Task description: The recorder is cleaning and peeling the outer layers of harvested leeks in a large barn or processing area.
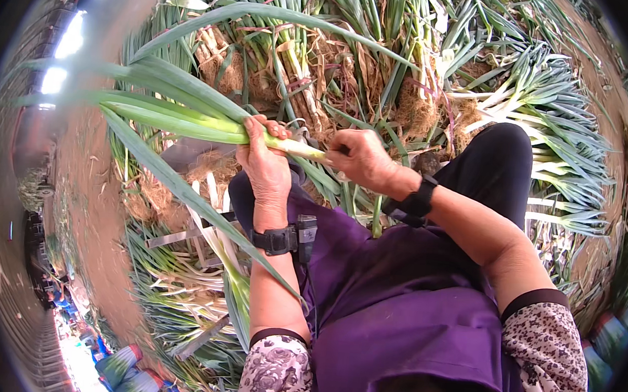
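A long leek [177, 123] lies across my lap at chest height, its green leaves fanning out to the left and one drooping over my left forearm. My left hand [264, 160] is wrapped around its stalk where green turns to white. At the pale lower end, the fingers of my right hand [365, 161] are pinched together; the exact fingertip contact is partly hidden by the hand. Beyond both hands lie untrimmed leeks [300, 80] with brown roots and dry outer leaves.
Clean white-stemmed leeks [558, 136] are piled at the right. More pale-stemmed leeks [193, 280] lie at the left, beside a flat metal bar [174, 238]. Bare earth [88, 218] runs along the left. Wrapped bundles [121, 368] stand at the lower left.
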